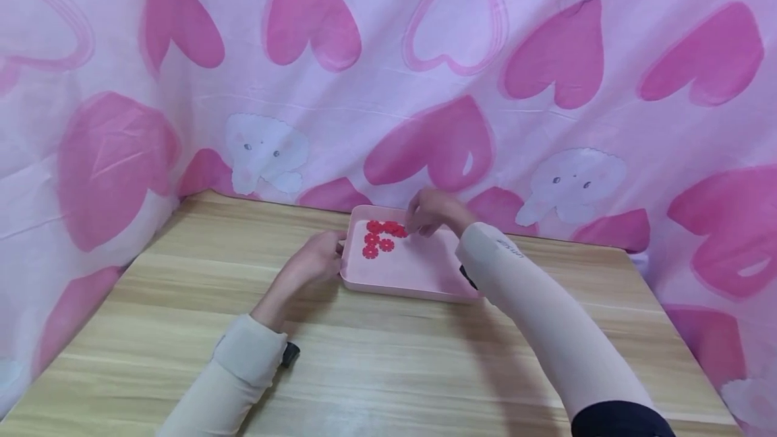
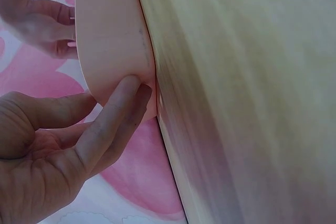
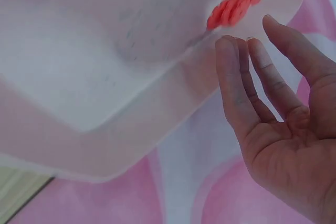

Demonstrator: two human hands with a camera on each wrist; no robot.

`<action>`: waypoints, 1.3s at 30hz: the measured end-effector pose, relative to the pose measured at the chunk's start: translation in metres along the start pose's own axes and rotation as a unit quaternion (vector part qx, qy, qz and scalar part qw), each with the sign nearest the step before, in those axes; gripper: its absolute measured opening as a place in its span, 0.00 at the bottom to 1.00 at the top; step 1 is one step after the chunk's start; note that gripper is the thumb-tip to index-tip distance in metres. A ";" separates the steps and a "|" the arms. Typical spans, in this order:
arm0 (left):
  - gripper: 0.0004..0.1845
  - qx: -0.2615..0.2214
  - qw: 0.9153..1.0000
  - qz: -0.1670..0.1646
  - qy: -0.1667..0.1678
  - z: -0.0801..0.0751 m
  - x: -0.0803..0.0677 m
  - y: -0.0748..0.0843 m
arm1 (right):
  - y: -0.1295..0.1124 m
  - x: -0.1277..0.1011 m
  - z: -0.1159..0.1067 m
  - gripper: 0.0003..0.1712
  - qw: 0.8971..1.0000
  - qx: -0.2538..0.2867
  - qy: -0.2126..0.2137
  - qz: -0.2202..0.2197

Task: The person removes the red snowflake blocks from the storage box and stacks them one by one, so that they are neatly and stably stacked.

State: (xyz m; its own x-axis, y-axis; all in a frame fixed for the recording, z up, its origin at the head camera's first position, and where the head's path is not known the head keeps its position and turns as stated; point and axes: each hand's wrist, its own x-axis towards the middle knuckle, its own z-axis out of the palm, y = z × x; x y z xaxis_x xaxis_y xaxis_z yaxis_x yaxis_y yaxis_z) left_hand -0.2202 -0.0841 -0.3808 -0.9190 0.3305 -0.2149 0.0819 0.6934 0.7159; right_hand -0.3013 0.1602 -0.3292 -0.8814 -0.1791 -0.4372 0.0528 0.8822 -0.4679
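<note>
A shallow pink tray (image 1: 419, 275) sits on the wooden table (image 1: 376, 363) near its far edge. Several red gear-shaped pieces (image 1: 380, 236) lie clustered in the tray's far left corner. My left hand (image 1: 317, 258) rests at the tray's left rim; in the left wrist view its straight fingers (image 2: 126, 103) press against the tray's outer wall (image 2: 107, 35). My right hand (image 1: 429, 213) hovers over the tray's far edge, just right of the red pieces. In the right wrist view that hand (image 3: 252, 45) has loosely straight fingers and holds nothing, with the red pieces (image 3: 237, 8) close beyond its fingertips.
A pink cloth (image 1: 425, 73) printed with hearts and elephants hangs behind the table and along both sides. Bare wooden tabletop stretches between the tray and me. Both forearms wear pale sleeves.
</note>
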 end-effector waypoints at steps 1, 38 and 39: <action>0.32 -0.001 1.000 -0.001 0.000 0.000 0.001 0.000 | -0.002 0.003 0.003 0.13 1.000 0.001 -0.004 -0.002; 0.34 0.003 1.000 0.003 0.003 0.001 0.005 0.000 | -0.031 0.028 0.048 0.11 0.997 -0.076 0.003 -0.033; 0.34 0.003 1.000 0.003 0.003 0.001 0.005 0.000 | -0.031 0.027 0.048 0.10 0.997 -0.076 0.004 -0.034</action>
State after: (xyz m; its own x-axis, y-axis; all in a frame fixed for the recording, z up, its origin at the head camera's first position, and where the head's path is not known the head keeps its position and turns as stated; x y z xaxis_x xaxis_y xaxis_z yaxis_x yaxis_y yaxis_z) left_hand -0.2242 -0.0822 -0.3827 -0.9205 0.3316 -0.2066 0.0904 0.6951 0.7132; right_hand -0.3044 0.1072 -0.3633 -0.8845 -0.2377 -0.4015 -0.0784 0.9240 -0.3743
